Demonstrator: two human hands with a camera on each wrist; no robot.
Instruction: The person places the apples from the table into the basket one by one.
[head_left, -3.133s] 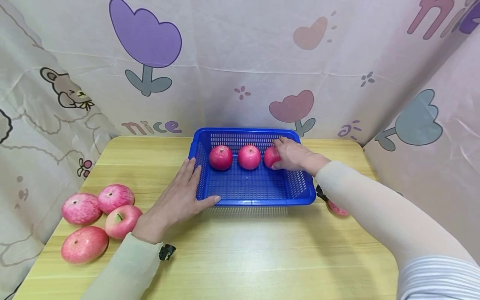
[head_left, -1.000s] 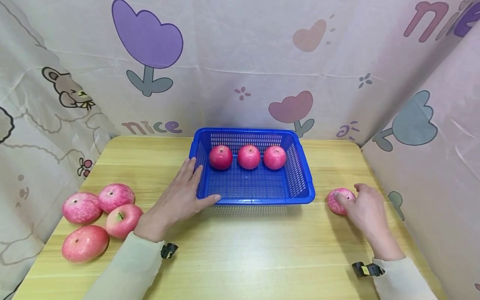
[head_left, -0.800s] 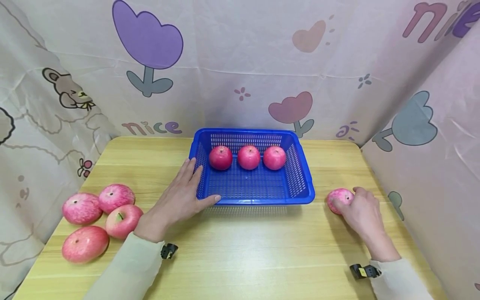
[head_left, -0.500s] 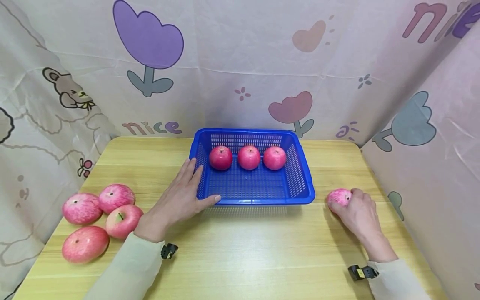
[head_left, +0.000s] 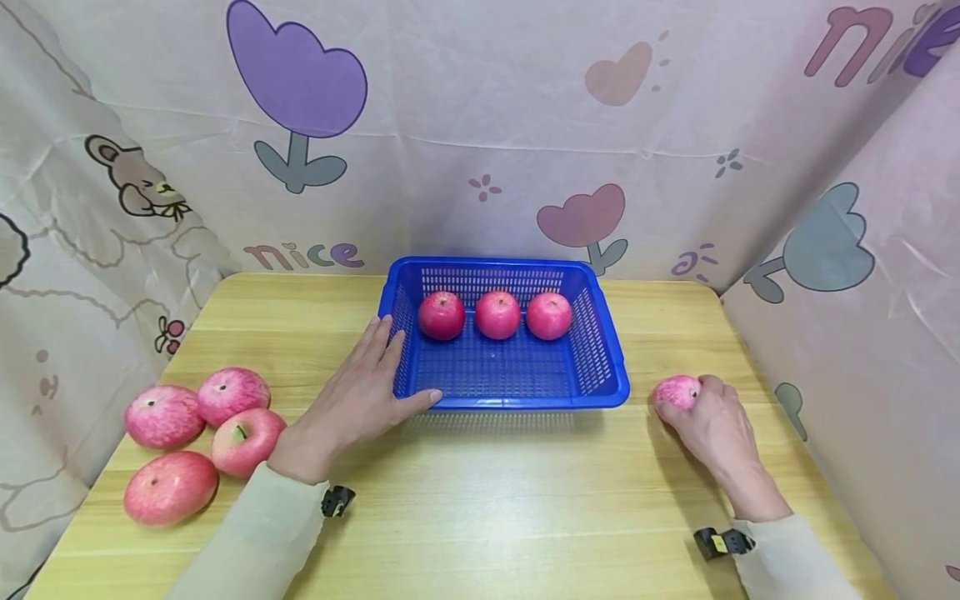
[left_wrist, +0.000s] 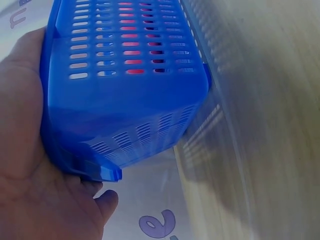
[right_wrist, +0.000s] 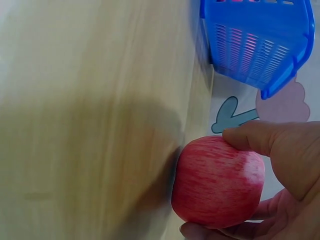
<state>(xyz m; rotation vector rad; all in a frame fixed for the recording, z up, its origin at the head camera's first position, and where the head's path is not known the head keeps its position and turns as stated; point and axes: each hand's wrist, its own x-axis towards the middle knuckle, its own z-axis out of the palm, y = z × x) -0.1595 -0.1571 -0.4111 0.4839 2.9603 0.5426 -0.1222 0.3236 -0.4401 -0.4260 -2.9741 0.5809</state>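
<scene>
At the right of the table, my right hand [head_left: 722,427] grips a pink-red apple [head_left: 672,390] between thumb and fingers. In the right wrist view the thumb lies on one side of this apple [right_wrist: 217,182] and the fingers on the other. My left hand [head_left: 352,404] rests on the left rim of a blue plastic basket [head_left: 517,403], fingers extended and thumb along the front corner. The left wrist view has the palm [left_wrist: 22,135] against the rim of the slotted basket [left_wrist: 125,95]. Inside stand three red apples in a row: left [head_left: 442,316], middle [head_left: 498,315] and right [head_left: 549,317].
Several larger apples lie grouped at the table's left: striped ones [head_left: 162,417] [head_left: 233,395], one with a stem [head_left: 247,442] and a smooth one [head_left: 169,489]. A printed curtain [head_left: 465,108] hangs behind the wooden table [head_left: 480,508].
My right hand has let go of the right-hand apple in the basket, moved right to the loose apple and closed its fingers round it. My left hand has stayed on the basket.
</scene>
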